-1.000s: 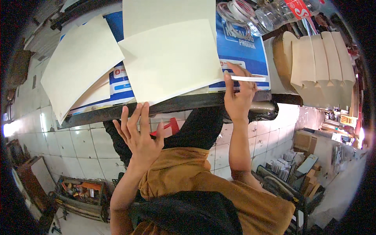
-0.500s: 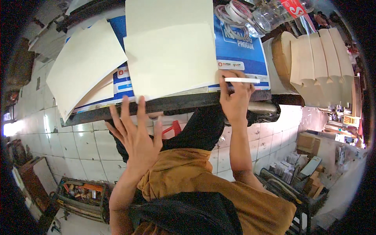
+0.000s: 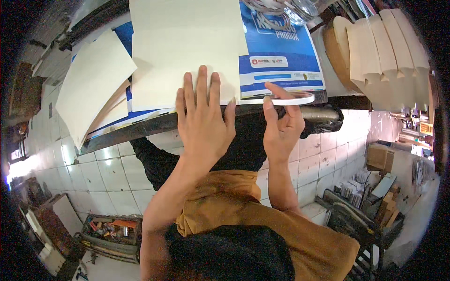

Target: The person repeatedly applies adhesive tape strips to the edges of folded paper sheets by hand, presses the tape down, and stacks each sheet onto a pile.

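- Left hand (image 3: 204, 122): palm down, fingers straight and slightly spread, pressed on the lower edge of the cream sheet (image 3: 187, 42).
- Right hand (image 3: 283, 126): curled round a thin white ring (image 3: 300, 99), likely a tape roll, thumb and fingers gripping it; a white strip ran left from it to the sheet's lower right corner.
- Cream sheet lay flat at the front of the tabletop (image 3: 136, 129), lower edge along the dark front edge, over part of a blue printed sheet (image 3: 297, 54).
- Blue sheet's print: big white capitals inside a white outline up top, a second white line below. Lower down, a white rounded label with a red icon and small lettering, then a pale blue bar. Fine text beside the bar too small to read.
- Left of the cream sheet: more cream sheets (image 3: 96, 70), overlapping and tilted, corner past the front edge.
- Beyond the blue sheet: coiled cable (image 3: 262, 5) next to a clear bottle (image 3: 302, 9), both cut by the frame.
- Right: thick cream paper blocks (image 3: 393, 51), side by side.
- Tiled floor (image 3: 117, 173), lower left: a box of tools (image 3: 112, 229).
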`<state>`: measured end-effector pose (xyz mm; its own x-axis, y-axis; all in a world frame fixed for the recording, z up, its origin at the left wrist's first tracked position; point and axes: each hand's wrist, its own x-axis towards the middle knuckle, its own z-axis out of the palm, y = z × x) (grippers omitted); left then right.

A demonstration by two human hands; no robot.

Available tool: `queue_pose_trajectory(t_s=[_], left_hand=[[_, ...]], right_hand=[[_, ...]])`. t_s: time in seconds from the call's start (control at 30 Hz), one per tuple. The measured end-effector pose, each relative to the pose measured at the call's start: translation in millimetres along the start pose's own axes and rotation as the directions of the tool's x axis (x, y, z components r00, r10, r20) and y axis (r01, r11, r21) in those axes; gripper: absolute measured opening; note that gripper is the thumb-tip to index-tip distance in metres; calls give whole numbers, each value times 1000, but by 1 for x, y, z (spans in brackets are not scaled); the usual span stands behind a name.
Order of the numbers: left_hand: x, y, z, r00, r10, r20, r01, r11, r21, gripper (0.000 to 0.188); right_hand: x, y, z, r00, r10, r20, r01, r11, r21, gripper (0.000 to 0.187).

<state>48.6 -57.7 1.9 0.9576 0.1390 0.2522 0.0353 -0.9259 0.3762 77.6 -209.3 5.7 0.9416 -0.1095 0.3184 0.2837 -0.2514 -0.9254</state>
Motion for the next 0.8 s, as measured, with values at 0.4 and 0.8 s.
queue_pose_trajectory(t_s=[0.4,0.8], left_hand=[[2,3,-1,998,-34,50,33,999,15,66],[-10,1,-4,998,31,51,-28,998,-49,84]], right_hand=[[-3,3,-15,974,-205,99,228,878,-420,19],[-14,-27,-54,938,73,-340,25,961,275,41]])
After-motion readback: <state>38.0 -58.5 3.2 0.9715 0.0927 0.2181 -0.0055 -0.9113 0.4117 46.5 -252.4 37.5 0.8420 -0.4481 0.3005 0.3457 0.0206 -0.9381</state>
